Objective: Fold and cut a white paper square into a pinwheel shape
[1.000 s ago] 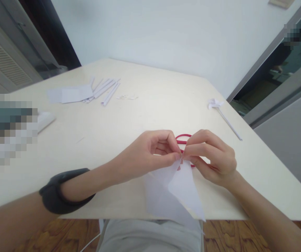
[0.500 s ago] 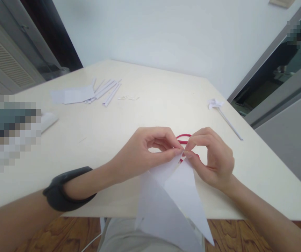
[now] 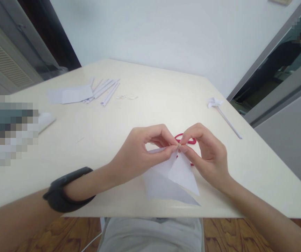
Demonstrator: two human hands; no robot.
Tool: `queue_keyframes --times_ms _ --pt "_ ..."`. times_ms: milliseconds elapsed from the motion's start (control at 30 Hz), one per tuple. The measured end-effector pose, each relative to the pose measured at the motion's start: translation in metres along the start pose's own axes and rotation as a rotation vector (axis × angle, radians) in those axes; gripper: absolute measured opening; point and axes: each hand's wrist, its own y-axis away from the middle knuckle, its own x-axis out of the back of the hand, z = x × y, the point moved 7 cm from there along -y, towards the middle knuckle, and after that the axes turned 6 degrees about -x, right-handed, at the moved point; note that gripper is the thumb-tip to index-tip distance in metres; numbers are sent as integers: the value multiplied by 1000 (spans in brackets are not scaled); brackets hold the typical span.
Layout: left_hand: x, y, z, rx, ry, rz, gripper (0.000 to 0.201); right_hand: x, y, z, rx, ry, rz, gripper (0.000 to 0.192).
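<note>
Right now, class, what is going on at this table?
A person seated at the table pinches the top corners of a folded white paper between both hands. The left hand and the right hand meet fingertip to fingertip above it, over something red lying just behind. Paper strips lie at the far left, and a small paper pinwheel on a stick lies at the far right.

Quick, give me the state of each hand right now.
Left hand: closed, fingertips pinching the top corner of the folded white paper.
Right hand: closed, pinching the same paper corner from the other side.
</note>
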Motion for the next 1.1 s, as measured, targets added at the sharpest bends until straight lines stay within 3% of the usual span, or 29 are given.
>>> queue_keyframes --times_ms 267,1100 --pt "1 1 4 -48 -69 11 4 -2 0 0 -4 12 -15 6" --pt "-2 1 4 -95 -4 -59 3 0 3 -4 39 24 13 7"
